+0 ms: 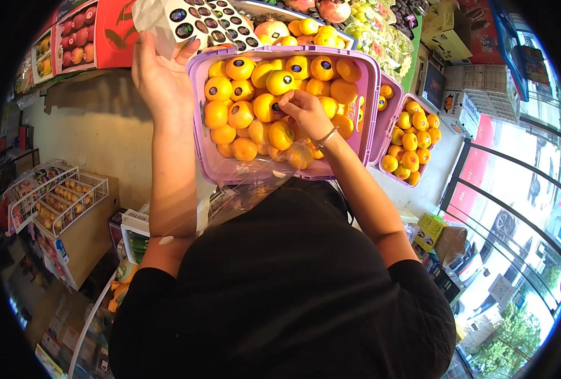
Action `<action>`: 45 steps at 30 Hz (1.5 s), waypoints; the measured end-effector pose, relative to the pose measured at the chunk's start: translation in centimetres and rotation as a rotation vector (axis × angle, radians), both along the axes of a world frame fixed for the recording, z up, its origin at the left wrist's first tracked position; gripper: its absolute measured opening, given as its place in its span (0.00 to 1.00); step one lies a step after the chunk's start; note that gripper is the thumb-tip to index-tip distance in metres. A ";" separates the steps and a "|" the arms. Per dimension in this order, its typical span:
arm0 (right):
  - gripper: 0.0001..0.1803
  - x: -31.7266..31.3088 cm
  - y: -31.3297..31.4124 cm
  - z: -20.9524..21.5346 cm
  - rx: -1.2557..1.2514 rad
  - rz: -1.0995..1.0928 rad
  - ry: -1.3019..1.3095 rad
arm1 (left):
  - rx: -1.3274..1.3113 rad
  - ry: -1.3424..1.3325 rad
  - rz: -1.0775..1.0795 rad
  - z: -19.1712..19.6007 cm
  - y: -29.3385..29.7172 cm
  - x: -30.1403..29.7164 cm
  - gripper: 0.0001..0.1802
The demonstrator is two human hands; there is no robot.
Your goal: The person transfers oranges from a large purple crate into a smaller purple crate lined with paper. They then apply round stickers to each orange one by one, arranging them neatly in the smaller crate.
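Observation:
My left hand (pixel 162 79) is closed on the edge of a white sheet of round dark stickers (pixel 210 26), held above the far left corner of a purple plastic crate (pixel 196 120). Many orange mandarins (pixel 244 148) fill the crate, and several carry a dark round sticker on top. My right hand (pixel 307 112) is inside the crate area with its fingertips pinched together. They rest at a dark sticker (pixel 277 108) on one mandarin (pixel 265 108) near the middle. Clear plastic film (pixel 255 183) hangs over the crate's near edge.
A second purple crate of mandarins (pixel 410 142) stands to the right. Beyond the main crate are pomegranates (pixel 271 30), more orange fruit and bagged green grapes (pixel 372 38). Red fruit boxes (pixel 113 38) stand at the far left, a wire basket (pixel 72 196) lower left.

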State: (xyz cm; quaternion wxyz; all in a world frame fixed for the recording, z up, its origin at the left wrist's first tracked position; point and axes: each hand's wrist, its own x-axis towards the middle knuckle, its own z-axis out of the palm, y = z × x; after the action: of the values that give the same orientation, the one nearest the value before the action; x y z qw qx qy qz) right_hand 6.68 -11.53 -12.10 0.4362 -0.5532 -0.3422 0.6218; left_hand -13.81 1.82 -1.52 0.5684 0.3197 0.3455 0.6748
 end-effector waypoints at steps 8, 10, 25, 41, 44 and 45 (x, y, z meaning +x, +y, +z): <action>0.05 -0.2 0.4 -1.1 0.020 -0.006 -0.222 | -0.002 -0.007 -0.043 0.3 -0.2 0.3 0.10; 0.06 -0.1 0.3 -1.7 0.064 -0.010 -0.287 | -0.008 0.014 -0.037 0.3 -0.3 0.4 0.11; 0.10 1.0 1.1 -0.8 0.065 0.157 -0.569 | -0.005 0.040 -0.089 0.1 -0.5 1.3 0.15; 0.17 2.0 0.8 0.5 0.260 0.301 -0.731 | -0.009 -0.012 -0.139 1.0 -1.2 1.4 0.11; 0.19 1.6 1.1 0.3 0.262 0.268 -0.741 | -0.003 -0.006 -0.141 0.5 -0.8 1.3 0.11; 0.20 1.2 1.2 0.3 0.241 0.272 -0.737 | 0.000 0.003 -0.139 0.7 -0.9 1.3 0.11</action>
State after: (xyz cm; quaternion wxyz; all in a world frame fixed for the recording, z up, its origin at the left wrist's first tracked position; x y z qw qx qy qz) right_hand 7.91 -10.37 -11.75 0.2600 -0.6335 -0.6160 0.3893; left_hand -12.50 0.93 -0.86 0.6134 0.3440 0.3234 0.6332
